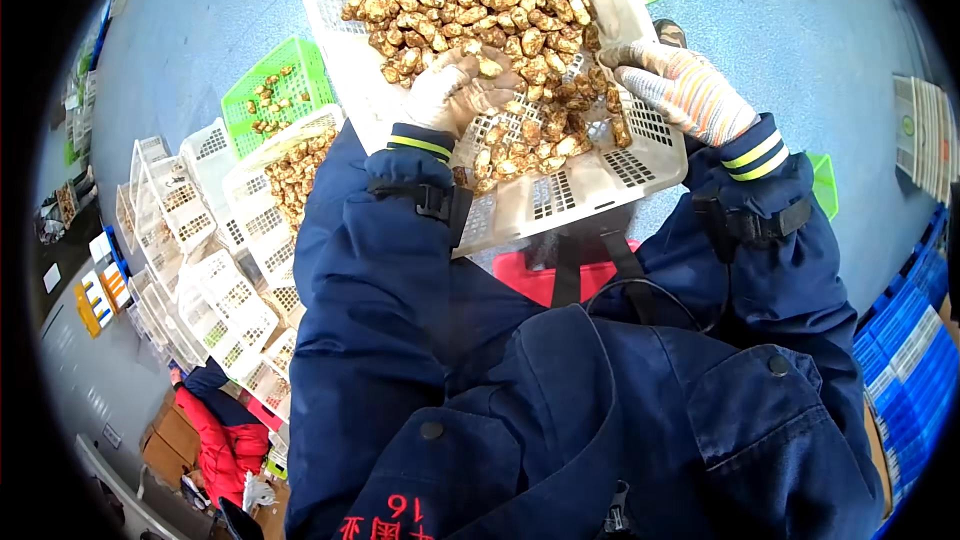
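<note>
A white plastic basket (640, 162) with slotted sides tilts in front of me. Small, knobbly brown-and-cream pieces, like bulbs or tubers, form a heap (470, 0) at its far end, while a looser group (540, 145) lies nearer. Inside the basket, my left hand (460, 95), in a whitish glove, has its fingers curled at the heap's near edge. A pale piece (490, 68) shows at those fingers. My right hand (685, 90), in a striped glove, grips the basket's right rim; some of its fingers are hidden.
Green baskets (320, 80) with a few similar pieces stand on the blue floor (800, 30) at left and far right. Stacked white baskets (215, 290) crowd my left, one filled with pieces. Blue crates (910, 340) stand at right. A person in a red sleeve (215, 435) is lower left.
</note>
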`<state>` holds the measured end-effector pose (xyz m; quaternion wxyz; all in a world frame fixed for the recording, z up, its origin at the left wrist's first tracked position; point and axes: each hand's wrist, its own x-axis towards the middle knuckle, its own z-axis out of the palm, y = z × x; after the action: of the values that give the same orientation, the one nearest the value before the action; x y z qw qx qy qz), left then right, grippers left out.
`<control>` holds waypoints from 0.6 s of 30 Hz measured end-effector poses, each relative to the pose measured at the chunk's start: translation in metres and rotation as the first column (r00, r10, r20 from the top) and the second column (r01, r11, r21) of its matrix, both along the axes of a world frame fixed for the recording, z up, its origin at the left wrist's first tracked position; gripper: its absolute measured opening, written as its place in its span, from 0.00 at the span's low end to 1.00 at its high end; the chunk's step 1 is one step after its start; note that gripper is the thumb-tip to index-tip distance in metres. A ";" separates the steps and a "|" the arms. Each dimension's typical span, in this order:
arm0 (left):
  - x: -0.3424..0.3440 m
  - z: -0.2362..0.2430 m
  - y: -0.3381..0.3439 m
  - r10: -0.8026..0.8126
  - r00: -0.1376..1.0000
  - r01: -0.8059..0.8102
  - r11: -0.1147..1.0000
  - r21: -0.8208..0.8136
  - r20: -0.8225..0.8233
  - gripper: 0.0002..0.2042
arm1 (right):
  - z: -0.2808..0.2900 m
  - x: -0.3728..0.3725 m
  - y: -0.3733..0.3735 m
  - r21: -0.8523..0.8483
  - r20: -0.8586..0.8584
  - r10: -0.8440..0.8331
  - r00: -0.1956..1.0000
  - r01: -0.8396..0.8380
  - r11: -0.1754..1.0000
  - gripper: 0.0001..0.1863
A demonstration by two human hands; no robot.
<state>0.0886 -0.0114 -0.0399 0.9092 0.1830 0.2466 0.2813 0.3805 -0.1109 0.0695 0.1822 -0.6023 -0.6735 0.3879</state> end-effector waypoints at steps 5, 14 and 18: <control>0.009 0.024 -0.003 0.060 0.986 -0.049 0.996 0.078 -0.154 0.20 | -0.005 0.002 -0.002 0.058 -0.047 0.002 0.999 0.001 0.998 0.17; -0.010 0.000 -0.002 0.136 0.853 -0.073 0.987 0.144 -0.503 0.19 | 0.001 0.001 -0.001 -0.029 -0.022 -0.029 0.999 0.028 0.999 0.17; -0.015 -0.017 -0.003 0.089 0.814 -0.029 0.993 0.113 -0.574 0.20 | -0.003 0.002 -0.002 -0.012 -0.096 -0.027 0.995 0.026 1.000 0.17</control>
<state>0.0736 -0.0147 -0.0568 0.7721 0.2968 0.5022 0.2522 0.3829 -0.1134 0.0665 0.2162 -0.5929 -0.6539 0.4174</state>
